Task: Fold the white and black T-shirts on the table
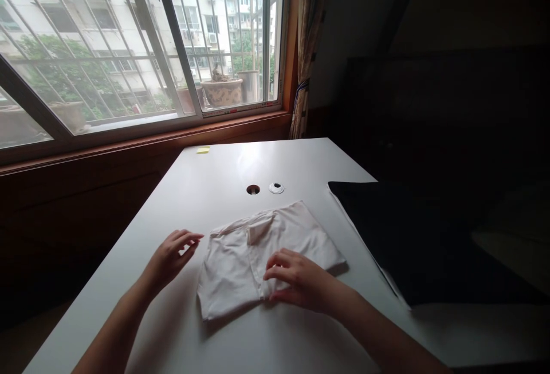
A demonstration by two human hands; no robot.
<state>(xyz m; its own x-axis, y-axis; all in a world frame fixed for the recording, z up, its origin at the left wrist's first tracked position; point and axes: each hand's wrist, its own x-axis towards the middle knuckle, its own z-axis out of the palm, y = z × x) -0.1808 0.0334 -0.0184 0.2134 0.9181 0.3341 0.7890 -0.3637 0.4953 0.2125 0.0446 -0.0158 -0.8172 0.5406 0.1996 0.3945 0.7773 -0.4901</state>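
A white garment [234, 271] lies on the white table in front of me, folded into a flat, slightly wrinkled bundle. Down its middle runs a seam or placket, with a small loose flap near the top; I cannot tell what kind of garment it is. Just off its upper left corner hovers my left hand [174, 254], fingers bent and apart with nothing in them. My right hand [296, 279] is over the lower middle of the cloth, thumb and fingers parted and empty. Whether its fingertips touch the fabric is hard to tell.
A dark cloth [412, 236] with a pale edge spreads over the right side of the table [172, 322]. Toward the back are a cable hole [253, 189], a round white cap [276, 188] and a yellow slip [203, 149]. Beyond stands a barred window [129, 47] beside a curtain [307, 47].
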